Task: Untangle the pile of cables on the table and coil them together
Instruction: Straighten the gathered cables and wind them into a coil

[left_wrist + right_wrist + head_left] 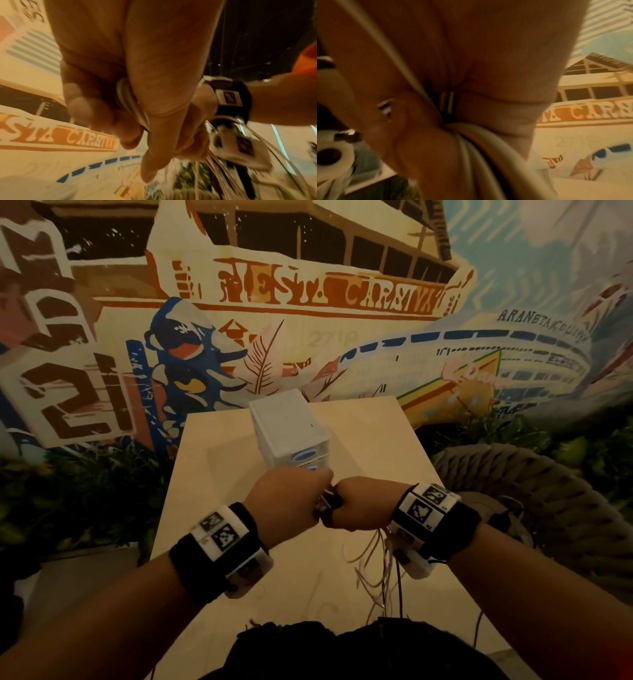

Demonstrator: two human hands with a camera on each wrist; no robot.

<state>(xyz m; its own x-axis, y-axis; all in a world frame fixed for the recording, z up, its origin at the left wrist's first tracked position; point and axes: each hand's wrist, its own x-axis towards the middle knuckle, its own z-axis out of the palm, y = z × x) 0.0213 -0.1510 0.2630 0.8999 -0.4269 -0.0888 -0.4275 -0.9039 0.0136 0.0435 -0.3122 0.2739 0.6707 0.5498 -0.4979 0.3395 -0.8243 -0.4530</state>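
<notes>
Both fists up over the table (239, 542), knuckles almost touching. My left hand (291, 501) is curled tight round the cables (132, 106); the left wrist view shows pale strands wedged between fingers (96, 113) and palm. My right hand (363, 505) is curled too, clamping the same bundle, with white and dark strands pinched in the crease of the fist in the right wrist view. Loose ends (376, 563) hang below my right wrist, down toward the table edge, some pale, some dark. I'd say I'm holding close together so the short stretch between the fists stays taut while the slack dangles free, which makes wrapping easier. Nothing of the pile visibly left on the table; all seems gathered in hand. White drawer box (291, 429) sits beyond my hands, untouched. Judgement: mid-coil, tails not yet wound in. Risk: hanging ends snag on the wrist camera (414, 563).
</notes>
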